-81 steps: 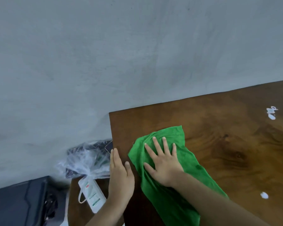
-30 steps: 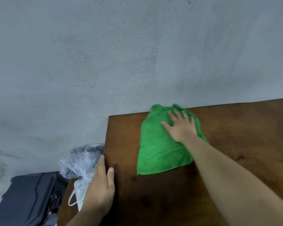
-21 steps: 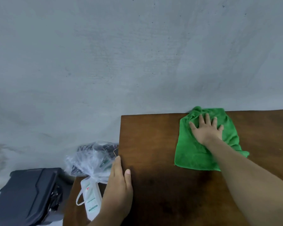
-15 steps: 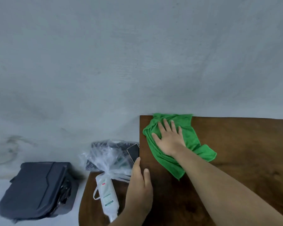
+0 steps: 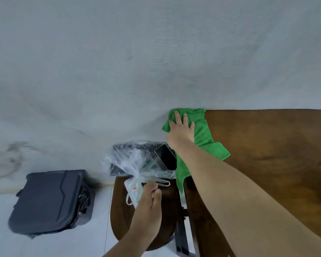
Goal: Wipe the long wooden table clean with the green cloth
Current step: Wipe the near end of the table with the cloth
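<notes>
green cloth (image 5: 202,134) rumpled, draped over wooden table (image 5: 267,154) corner

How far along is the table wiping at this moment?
Done: the visible brown wooden table top shows no spots. In hand: the right hand presses the green cloth flat at the far left corner, cloth hanging over the end. The left hand is off the table. Left: anything out of frame.

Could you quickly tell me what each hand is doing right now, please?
Left hand: loosely curled above the round stool, holding nothing.
Right hand: open and flat, pressing the green cloth at the table corner.
</notes>
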